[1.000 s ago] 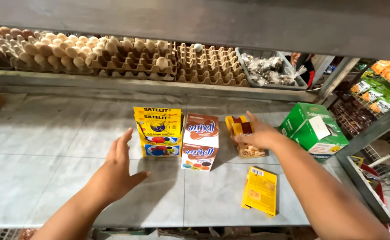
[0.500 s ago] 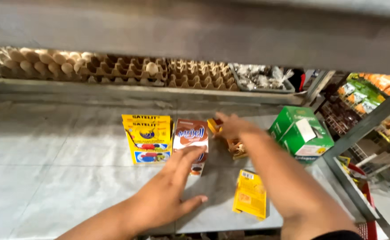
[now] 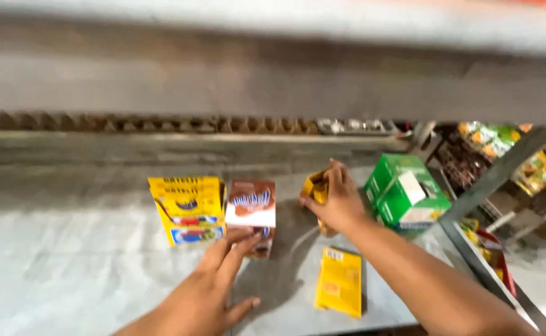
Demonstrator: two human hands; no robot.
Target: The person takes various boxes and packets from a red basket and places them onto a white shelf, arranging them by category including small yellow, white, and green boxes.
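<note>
My right hand [image 3: 336, 200] is closed around a small yellow packet [image 3: 315, 188] standing on the pale shelf [image 3: 67, 261], just left of a green carton [image 3: 405, 193]. My left hand [image 3: 214, 283] lies low at the front with fingers spread, its fingertips touching the bottom of a brown and white carton [image 3: 252, 208]. A yellow box [image 3: 187, 207] stands against that carton's left side. A flat yellow packet [image 3: 339, 281] lies on the shelf between my two arms.
Egg trays [image 3: 161, 123] run along the back, mostly hidden under the shelf above [image 3: 273, 74]. A metal shelf post [image 3: 503, 168] slants at the right, with coloured snack packs [image 3: 503, 143] behind it.
My left hand has moved right and forward, from beside the yellow box to the brown and white carton. The view has dropped, so the upper shelf hides most of the egg trays.
</note>
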